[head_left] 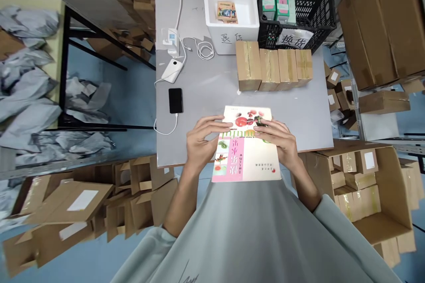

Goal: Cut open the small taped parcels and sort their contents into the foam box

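A book [255, 157] with a cream cover, a pink strip and printed fruit is held up between both hands, over the table's front edge and close to my body. My left hand [205, 138] grips its left side, with the fingers lying over the front and the thumb near the edge. On the opposite side, my right hand [280, 139] has its fingers across the upper right of the cover. Its thumb is hidden from view.
On the grey table [206, 93] stand several taped cartons [269, 70], a white bin [229, 37] and a black crate [310, 2] with green boxes. A black phone [175, 100], white power bank [171, 70] and cables lie left. An open carton [393, 185] is at right.
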The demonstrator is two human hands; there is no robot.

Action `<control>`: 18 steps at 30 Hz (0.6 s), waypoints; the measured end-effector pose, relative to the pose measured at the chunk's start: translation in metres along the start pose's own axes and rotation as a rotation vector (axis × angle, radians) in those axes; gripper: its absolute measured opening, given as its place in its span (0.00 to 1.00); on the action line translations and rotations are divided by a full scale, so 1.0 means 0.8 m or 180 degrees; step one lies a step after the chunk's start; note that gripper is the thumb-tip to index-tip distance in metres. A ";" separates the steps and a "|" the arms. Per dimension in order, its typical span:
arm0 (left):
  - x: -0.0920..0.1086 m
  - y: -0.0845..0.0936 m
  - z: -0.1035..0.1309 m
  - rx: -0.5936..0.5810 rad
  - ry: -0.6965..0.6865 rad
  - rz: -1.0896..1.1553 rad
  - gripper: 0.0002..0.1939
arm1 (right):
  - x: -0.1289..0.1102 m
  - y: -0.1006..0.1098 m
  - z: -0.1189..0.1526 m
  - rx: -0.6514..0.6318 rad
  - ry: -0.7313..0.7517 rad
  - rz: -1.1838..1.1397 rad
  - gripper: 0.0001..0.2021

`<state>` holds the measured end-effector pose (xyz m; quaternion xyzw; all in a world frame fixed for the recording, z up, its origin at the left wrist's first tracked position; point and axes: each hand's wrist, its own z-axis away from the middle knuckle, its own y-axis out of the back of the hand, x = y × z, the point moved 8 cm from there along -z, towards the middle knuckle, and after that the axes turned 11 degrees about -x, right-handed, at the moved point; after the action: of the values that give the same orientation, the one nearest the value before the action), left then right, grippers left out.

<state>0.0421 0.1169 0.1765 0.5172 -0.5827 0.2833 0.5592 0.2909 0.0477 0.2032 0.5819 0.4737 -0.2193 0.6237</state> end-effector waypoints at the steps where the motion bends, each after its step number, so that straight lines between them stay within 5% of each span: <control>1: 0.004 0.002 0.000 0.0080 -0.0080 -0.0101 0.09 | -0.006 0.002 0.002 0.0083 0.0145 0.0304 0.17; 6: 0.020 0.004 0.004 0.0369 -0.0366 -0.0280 0.08 | -0.018 -0.004 0.016 0.0295 0.0422 0.1125 0.26; 11: 0.011 0.002 0.004 0.0046 -0.0076 -0.0072 0.11 | -0.008 0.002 0.018 0.0414 0.0344 0.0566 0.20; 15: -0.022 -0.008 0.006 -0.0309 0.0672 0.0297 0.20 | 0.027 0.003 0.011 0.0564 -0.0493 -0.0229 0.14; 18: -0.048 -0.019 0.012 -0.0445 0.1234 0.0629 0.25 | 0.061 -0.010 0.012 0.0678 -0.1334 -0.1002 0.26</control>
<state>0.0466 0.1141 0.1340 0.3535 -0.5304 0.3898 0.6647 0.3100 0.0502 0.1563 0.5054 0.3931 -0.4775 0.6016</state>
